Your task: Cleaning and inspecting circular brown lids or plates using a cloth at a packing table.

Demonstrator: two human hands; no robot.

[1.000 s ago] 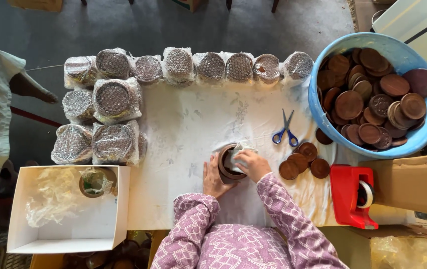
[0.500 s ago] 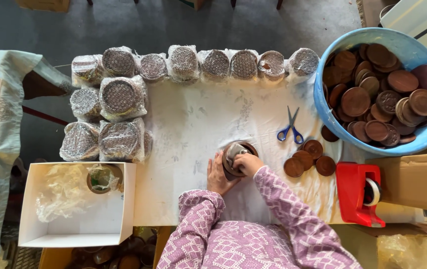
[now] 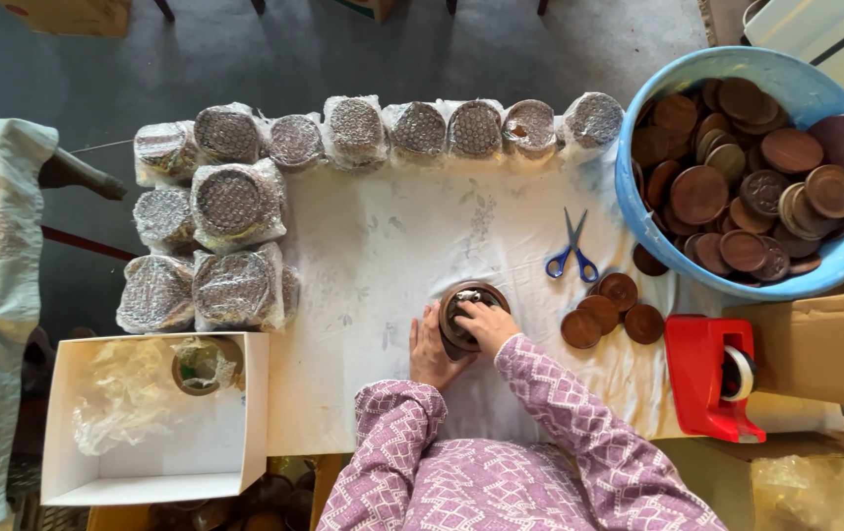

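Observation:
A round brown wooden container (image 3: 463,295) stands on the white cloth (image 3: 392,246) in front of me. My left hand (image 3: 431,351) holds its left side. My right hand (image 3: 486,324) presses a crumpled pale cloth down into the container's mouth; only a small bit of the cloth shows. Three brown wooden lids (image 3: 611,310) lie just right of my hands, and blue-handled scissors (image 3: 571,250) lie beyond them.
A blue basin (image 3: 638,211) full of brown wooden lids sits at the right. A red tape dispenser (image 3: 707,377) and a cardboard box (image 3: 825,344) are near right. Bubble-wrapped round bundles (image 3: 230,202) line the back and left. A white open box (image 3: 151,418) holds plastic wrap.
My right hand has pushed the pale cloth from above the rim down inside the container. My left hand has stayed on the container's side.

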